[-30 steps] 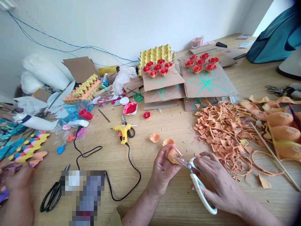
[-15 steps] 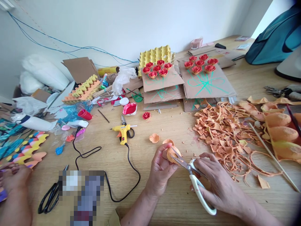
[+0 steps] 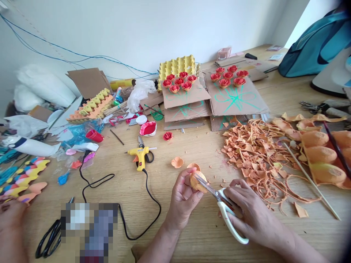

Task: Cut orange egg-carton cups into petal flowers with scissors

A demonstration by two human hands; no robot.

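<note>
Between the thumb and fingers of my left hand is an orange egg-carton cup, turned with its hollow away from view. My right hand grips white-handled scissors, fingers through the loops. The scissor blades lie against the cup, nearly together. Just beyond my left hand rest a petal-shaped orange cup and another orange cup, partly hidden by my fingers. To the right of the scissors spreads a pile of orange carton scraps.
A yellow glue gun lies left of centre, its black cord looping toward me. Red paper roses stand on cardboard sheets at the back. Uncut orange carton sits far right. Another person's hand is at the left edge.
The scissor blades have drawn closer together on the cup. Both hands remain near the same spot, while the whole view has shifted slightly.
</note>
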